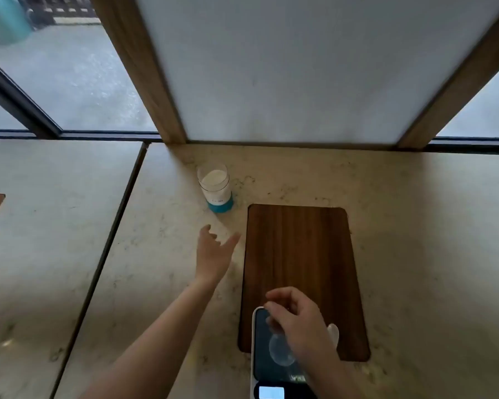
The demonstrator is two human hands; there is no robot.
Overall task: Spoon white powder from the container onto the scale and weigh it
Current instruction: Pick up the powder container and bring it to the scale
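Observation:
An open clear container [216, 188] with a blue base holds white powder and stands on the counter, left of the board's far corner. My left hand [213, 253] hovers just in front of it, fingers spread, holding nothing. A dark scale [261, 352] with a white rim and a lit display rests at the near left corner of the wooden board [298, 254]. My right hand [297, 323] is curled above the scale platform, gripping a pale spoon [333, 332] whose end pokes out to the right. A pale round shape shows on the platform under the hand.
The pale stone counter [167, 231] meets a wood-framed white panel [294, 67] at the back. A dark seam [107, 249] splits the counter on the left. Windows flank the panel on both sides.

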